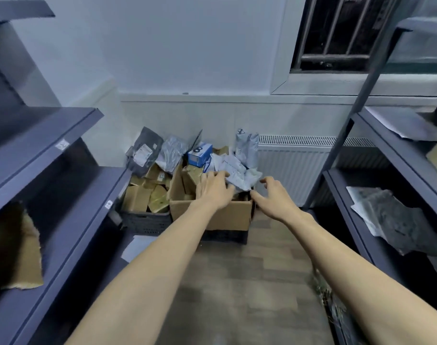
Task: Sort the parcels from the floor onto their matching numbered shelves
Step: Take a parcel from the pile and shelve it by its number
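Note:
A cardboard box (pixel 233 216) full of parcels stands on the floor at the far wall. On top lies a crumpled grey mailer bag (pixel 235 170). My left hand (pixel 216 189) reaches over the box, its fingertips touching the bag's left edge. My right hand (pixel 274 195) hovers spread just right of the bag, fingers loosely curved, holding nothing. A blue box marked 8 (pixel 200 153) sits behind. Left of the cardboard box, a dark crate (pixel 145 220) holds several brown parcels (pixel 148 195).
Dark metal shelves line both sides: the left shelf (pixel 63 185) carries a brown parcel (pixel 16 247), the right shelf (pixel 361 220) a grey-black bag (pixel 396 220). A radiator (pixel 294 165) stands on the wall behind. Wood floor (pixel 237 282) runs between the shelves.

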The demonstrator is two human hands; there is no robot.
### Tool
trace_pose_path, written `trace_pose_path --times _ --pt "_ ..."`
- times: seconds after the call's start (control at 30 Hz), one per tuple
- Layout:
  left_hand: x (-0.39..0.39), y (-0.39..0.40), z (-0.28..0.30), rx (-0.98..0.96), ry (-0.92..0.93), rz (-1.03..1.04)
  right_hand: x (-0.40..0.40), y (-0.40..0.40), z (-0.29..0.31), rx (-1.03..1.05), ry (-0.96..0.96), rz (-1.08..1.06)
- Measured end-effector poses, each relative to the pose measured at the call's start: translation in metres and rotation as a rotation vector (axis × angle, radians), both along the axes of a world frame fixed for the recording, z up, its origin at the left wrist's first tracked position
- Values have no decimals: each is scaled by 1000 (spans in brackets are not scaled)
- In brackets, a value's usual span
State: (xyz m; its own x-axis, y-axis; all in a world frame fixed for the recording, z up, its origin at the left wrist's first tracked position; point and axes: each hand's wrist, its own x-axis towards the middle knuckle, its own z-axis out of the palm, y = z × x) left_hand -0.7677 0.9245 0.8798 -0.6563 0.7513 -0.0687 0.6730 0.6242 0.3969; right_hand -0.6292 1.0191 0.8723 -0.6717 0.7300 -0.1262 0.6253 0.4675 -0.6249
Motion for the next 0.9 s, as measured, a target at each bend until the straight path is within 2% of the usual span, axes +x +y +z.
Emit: trace_pose_path --times 0.23,0.5,0.7,0.9 --pt "-86 116 -35 -67 -29 4 -96 114 -44 -62 -54 81" --pt "-162 223 -110 -147 -79 147 -193 235 -127 -151 -149 181" --pt "-194 281 -157 -215 -163 176 -229 281 -177 -249 -227 216" --pt "-228 325 -207 -240 -232 214 -255 309 -230 -359 -247 165"
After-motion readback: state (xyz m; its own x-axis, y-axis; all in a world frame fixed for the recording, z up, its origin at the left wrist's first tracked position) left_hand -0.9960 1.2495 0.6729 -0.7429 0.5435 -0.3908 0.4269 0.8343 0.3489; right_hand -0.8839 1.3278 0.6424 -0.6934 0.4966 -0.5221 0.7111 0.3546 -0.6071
